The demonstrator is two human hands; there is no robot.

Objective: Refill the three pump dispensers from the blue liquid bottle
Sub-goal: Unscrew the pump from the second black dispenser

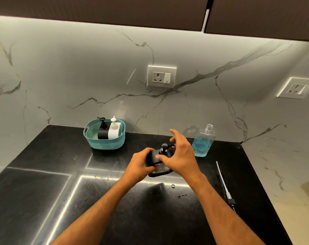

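Note:
A black pump dispenser (pixel 158 159) stands on the black counter in the middle of the view. My left hand (pixel 141 163) grips its body from the left. My right hand (pixel 180 152) is at its pump head, thumb against the collar and fingers spread above the nozzle. The clear bottle of blue liquid (pixel 203 141) stands uncapped to the right by the wall, about half full. A second black dispenser (pixel 102 129) and a white dispenser (pixel 114 129) sit upright in a teal basket (pixel 106 145) at the back left.
A loose pump with a long tube (pixel 224 186) lies on the counter (pixel 44 191) at the right. The marble wall carries two sockets (pixel 161 76). Dark cabinets hang overhead. The counter ends at the right against a marble surface.

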